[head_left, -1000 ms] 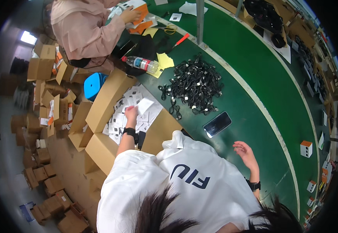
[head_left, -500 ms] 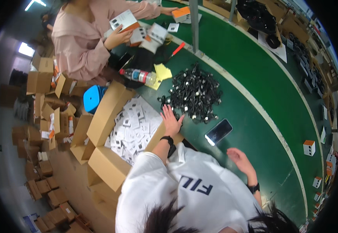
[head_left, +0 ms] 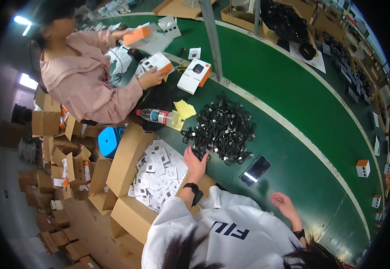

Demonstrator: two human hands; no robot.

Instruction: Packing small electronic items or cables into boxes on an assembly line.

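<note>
Lying by the near edge of the smooth green bench (head_left: 300, 175), tangled black cables (head_left: 226, 130) adjoin the left hand (head_left: 196, 166), thumb parted, hold too obscured to tell; the right hand (head_left: 286, 206) hangs loose-fingered, empty.

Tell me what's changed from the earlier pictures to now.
The left hand has let go of a white paper and moved right, from the carton to the black cables. A white-and-orange box now lies beyond them. The phone and bottle stayed put; the right hand is still empty.
</note>
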